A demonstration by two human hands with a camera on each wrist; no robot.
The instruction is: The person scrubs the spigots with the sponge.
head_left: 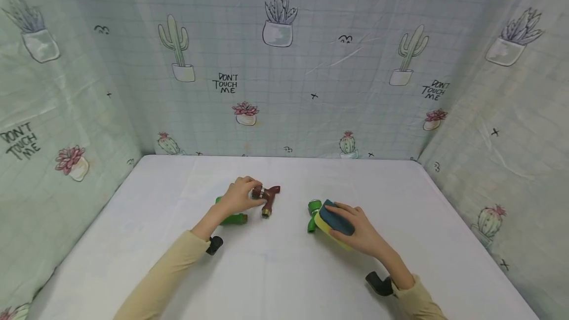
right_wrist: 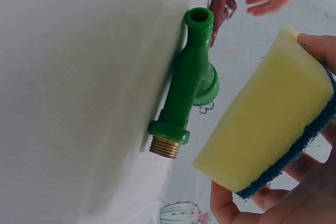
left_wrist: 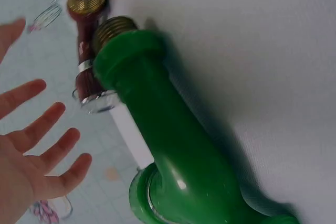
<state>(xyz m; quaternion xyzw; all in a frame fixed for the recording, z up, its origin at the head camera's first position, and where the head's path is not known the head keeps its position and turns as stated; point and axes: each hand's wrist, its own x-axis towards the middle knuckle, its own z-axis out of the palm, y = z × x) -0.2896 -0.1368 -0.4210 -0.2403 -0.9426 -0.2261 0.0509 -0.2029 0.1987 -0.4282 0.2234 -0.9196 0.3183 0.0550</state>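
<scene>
Your right hand [head_left: 362, 233] pinches the sponge [head_left: 336, 218], presumably light, squashy and best held by opposite edges, at four o'clock from the green tap [head_left: 311, 223], while your left hand's [head_left: 240, 196] spread fingers near the likely heavier, rigid brown tap [head_left: 269, 197] at three.

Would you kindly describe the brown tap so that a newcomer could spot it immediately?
Over the white table, find the left hand. Close to it lies the brown tap, whose colour sets it apart from the green taps on either side.
</scene>
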